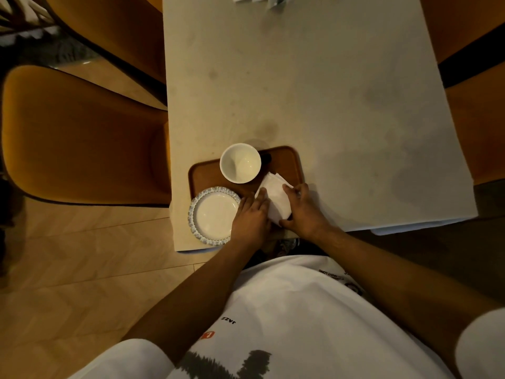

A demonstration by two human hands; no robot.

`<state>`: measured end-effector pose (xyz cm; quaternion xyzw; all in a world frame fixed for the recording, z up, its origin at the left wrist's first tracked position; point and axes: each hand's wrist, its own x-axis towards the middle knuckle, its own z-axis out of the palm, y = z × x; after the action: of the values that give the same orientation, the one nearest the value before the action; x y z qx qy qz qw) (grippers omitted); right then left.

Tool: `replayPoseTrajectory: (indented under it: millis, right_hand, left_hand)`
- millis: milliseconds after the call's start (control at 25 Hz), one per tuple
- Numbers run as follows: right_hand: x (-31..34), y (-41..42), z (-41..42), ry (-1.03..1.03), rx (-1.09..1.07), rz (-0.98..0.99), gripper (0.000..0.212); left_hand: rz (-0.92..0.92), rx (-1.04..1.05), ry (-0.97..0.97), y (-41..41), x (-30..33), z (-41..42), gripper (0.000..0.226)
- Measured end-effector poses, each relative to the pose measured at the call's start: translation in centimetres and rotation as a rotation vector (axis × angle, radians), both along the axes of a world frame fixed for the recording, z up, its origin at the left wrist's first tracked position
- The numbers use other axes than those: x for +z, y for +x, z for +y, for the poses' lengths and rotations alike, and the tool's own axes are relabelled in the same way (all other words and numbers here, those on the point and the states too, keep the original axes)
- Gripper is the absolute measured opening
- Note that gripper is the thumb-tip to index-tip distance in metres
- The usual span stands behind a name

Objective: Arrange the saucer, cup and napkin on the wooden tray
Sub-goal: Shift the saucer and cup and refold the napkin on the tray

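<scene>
A wooden tray (287,160) lies at the near edge of the table. On its far left part stands a white cup (240,163), empty, with a dark handle pointing right. A white saucer (213,216) with a blue patterned rim rests on the tray's near left corner, overhanging it. A folded white napkin (274,195) lies on the tray's right part. My left hand (251,217) presses flat on the napkin's left edge. My right hand (303,210) grips its right side, thumb at the near corner.
The beige table (314,86) stretches away from me, with crumpled white paper (273,0) at its far edge. Orange chairs (82,138) stand to the left and right. Wooden floor lies at the lower left.
</scene>
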<state>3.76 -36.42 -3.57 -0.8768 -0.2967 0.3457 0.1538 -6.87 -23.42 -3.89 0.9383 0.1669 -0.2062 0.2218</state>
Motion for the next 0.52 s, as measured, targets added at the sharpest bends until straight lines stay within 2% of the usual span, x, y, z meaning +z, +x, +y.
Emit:
replayPoseTrajectory:
  millis: [320,400,520]
  right_hand:
    - [0.1,-0.1,0.0,-0.046,0.029,-0.017,0.096]
    - [0.2,-0.1,0.0,-0.04,0.034,-0.05,0.078]
    - [0.9,-0.1,0.2,0.064,0.027,-0.21,0.047]
  left_hand:
    - [-0.028,-0.039,0.022,-0.8,0.4,-0.1,0.07]
    - [-0.043,0.008,0.046,-1.4,0.7,-0.5,0.071]
    - [-0.045,0.141,0.079,-2.6,1.1,-0.6,0.068]
